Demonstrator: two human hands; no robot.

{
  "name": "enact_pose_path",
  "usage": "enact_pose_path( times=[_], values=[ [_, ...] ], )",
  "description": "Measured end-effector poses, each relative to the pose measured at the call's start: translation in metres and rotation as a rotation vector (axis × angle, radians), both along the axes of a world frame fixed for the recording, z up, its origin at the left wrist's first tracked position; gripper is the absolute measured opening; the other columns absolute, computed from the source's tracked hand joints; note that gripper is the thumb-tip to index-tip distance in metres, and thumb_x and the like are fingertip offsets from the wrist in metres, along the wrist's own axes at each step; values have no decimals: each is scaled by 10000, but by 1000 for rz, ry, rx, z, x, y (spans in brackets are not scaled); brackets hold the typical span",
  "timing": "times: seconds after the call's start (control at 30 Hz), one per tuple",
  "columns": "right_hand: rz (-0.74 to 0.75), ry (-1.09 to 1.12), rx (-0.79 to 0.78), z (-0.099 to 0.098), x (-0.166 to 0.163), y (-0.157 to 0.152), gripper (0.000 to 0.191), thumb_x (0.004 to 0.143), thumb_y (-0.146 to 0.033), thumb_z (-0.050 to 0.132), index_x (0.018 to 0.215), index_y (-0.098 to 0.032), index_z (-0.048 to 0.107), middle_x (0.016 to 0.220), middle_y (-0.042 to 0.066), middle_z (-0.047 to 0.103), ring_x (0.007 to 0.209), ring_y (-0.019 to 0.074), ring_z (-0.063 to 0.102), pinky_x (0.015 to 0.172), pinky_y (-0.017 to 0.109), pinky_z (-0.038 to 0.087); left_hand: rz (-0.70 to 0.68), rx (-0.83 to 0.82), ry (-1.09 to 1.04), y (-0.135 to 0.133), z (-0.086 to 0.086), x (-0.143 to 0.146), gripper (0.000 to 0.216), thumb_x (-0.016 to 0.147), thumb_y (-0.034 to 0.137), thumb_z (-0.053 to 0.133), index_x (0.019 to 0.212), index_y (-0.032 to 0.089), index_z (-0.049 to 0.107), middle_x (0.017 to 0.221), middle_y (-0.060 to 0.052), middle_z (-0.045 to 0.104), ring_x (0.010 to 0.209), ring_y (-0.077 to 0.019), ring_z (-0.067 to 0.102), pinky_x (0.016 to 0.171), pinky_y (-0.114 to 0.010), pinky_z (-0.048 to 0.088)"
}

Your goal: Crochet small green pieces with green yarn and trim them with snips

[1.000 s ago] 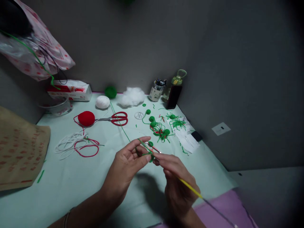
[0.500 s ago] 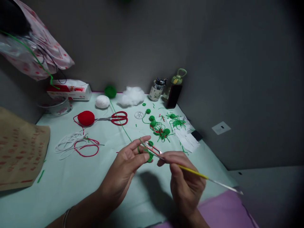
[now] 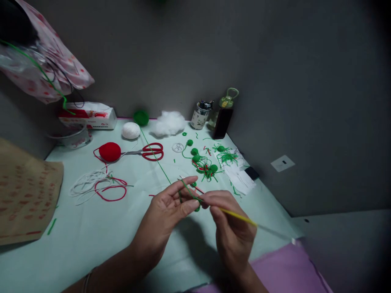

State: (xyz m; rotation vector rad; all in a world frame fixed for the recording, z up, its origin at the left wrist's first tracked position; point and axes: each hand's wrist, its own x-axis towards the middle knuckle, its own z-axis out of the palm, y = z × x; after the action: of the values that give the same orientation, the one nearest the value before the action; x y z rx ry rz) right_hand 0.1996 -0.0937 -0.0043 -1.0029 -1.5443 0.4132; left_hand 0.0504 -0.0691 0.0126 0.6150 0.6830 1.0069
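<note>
A small green crochet piece [image 3: 197,208], mostly covered by fingers, is pinched in my left hand [image 3: 166,211]. Green yarn [image 3: 159,165] runs from the green yarn ball [image 3: 141,118] at the back to my left hand and passes over its raised index finger. My right hand [image 3: 233,228] is closed around a crochet hook [image 3: 238,215] with a yellow handle. The hook's working tip meets the green piece, hidden between the two hands; its rear metal end is blurred. Behind my fingers lies a partly covered pink-handled tool [image 3: 199,190].
Red-handled scissors [image 3: 152,151], a red yarn ball [image 3: 110,151] and a white yarn ball [image 3: 131,130] lie beyond my left hand. White stuffing [image 3: 168,123], a pen jar [image 3: 200,116] and a bottle [image 3: 224,116] stand at the back. Green scraps [image 3: 209,170] lie right; a paper bag [image 3: 29,191] left.
My right hand has shifted left and closer to my left hand, and the hook's rear end has swung left with it. My left fingertips have moved slightly right.
</note>
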Motion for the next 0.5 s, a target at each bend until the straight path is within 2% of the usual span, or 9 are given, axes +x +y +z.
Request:
enact_pose_path(
  times=[0.07, 0.13, 0.23, 0.37, 0.5],
  values=[
    [-88, -251, 134, -3, 1, -4, 357, 908, -76, 642, 1171, -305, 717, 1022, 37, 709, 921, 202, 674, 737, 348, 578, 13, -35, -30, 0, -2, 1, 449, 789, 235, 826, 1222, 226, 707, 806, 25, 666, 807, -114, 609, 841, -261, 448],
    [-119, -356, 224, -5, 1, -6, 435, 882, -57, 665, 1223, -324, 702, 1062, 41, 705, 956, 214, 673, 751, 356, 578, -24, -78, -60, 0, -3, 2, 432, 794, 246, 825, 1209, 208, 712, 791, 20, 667, 801, -117, 613, 847, -268, 448],
    [-48, -185, 171, -5, 2, -5, 402, 916, -32, 588, 1212, -278, 701, 1006, 49, 704, 906, 203, 664, 736, 360, 560, -87, -141, -77, 0, -2, 1, 433, 797, 242, 824, 1212, 195, 711, 798, 7, 676, 823, -127, 620, 865, -275, 449],
    [-36, 119, 66, -1, 3, -2, 270, 943, -60, 551, 1055, -222, 737, 884, 41, 693, 815, 186, 627, 700, 351, 513, -50, -162, -62, 2, 3, -3, 411, 796, 228, 823, 1193, 176, 729, 797, 3, 681, 798, -106, 610, 836, -232, 454],
    [-7, 337, -24, 3, 5, 2, 222, 962, -120, 560, 995, -234, 748, 816, 24, 660, 758, 164, 595, 640, 308, 481, -47, -150, -52, 5, 5, -3, 326, 811, 218, 800, 1131, 177, 756, 952, -36, 739, 855, -115, 630, 855, -229, 456]
  ],
)
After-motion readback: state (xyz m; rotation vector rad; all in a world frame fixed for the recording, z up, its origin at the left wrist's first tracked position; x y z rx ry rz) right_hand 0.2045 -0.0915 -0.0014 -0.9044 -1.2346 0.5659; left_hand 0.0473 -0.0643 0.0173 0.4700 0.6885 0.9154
